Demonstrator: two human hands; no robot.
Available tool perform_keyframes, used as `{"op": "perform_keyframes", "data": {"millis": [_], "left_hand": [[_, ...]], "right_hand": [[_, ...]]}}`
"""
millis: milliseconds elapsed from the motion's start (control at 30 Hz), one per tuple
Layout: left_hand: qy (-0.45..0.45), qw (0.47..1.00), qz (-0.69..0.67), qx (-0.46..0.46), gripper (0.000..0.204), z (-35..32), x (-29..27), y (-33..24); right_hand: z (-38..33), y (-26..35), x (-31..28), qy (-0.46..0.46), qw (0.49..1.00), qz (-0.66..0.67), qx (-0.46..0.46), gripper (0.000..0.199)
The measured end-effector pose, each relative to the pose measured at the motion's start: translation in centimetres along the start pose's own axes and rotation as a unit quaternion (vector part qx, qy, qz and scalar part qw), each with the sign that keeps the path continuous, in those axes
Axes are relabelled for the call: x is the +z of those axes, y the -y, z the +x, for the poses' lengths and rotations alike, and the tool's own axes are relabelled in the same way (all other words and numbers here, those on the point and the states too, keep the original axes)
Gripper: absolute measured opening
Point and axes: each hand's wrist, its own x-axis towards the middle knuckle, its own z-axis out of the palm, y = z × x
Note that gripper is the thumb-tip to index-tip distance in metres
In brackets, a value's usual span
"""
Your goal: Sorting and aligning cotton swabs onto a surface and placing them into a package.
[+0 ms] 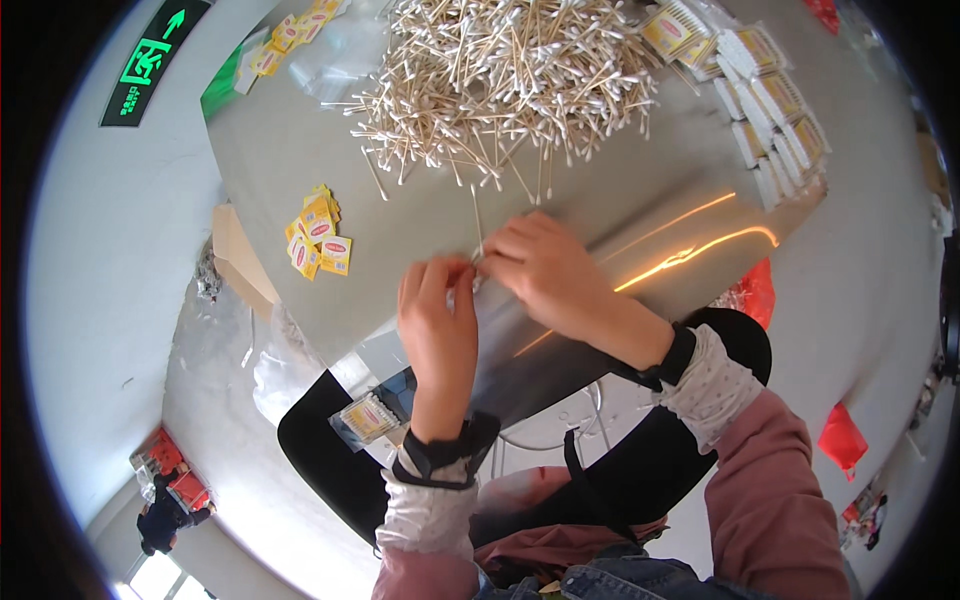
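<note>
At table edge, left hand and right hand fingers pinch a cotton swab bundle together; swab pile beyond, yellow labels left.

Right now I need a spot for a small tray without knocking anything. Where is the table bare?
Bare table lies between the cotton swab pile and the yellow labels, and right of the right hand toward the packed swab bundles. The top edge is crowded; the left hand blocks the near middle.
</note>
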Motion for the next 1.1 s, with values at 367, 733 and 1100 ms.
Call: {"op": "perform_keyframes", "data": {"millis": [367, 733, 1100], "left_hand": [[-0.031, 0.995, -0.034, -0.086, 0.028, 6.0, -2.3, 2.1], [-0.061, 0.989, -0.023, -0.135, 0.048, 14.1, 0.1, 1.9], [-0.038, 0.978, -0.145, -0.148, 0.037, 5.9, -1.1, 2.5]], "right_hand": [[0.5, -0.1, -0.4, 0.015, 0.999, -0.034, -0.030, 0.032], [2.2, -0.3, 1.2, 0.018, 0.997, -0.041, -0.063, 0.036], [1.7, 0.0, 1.0, -0.001, 0.999, -0.006, -0.050, 0.021]]}}
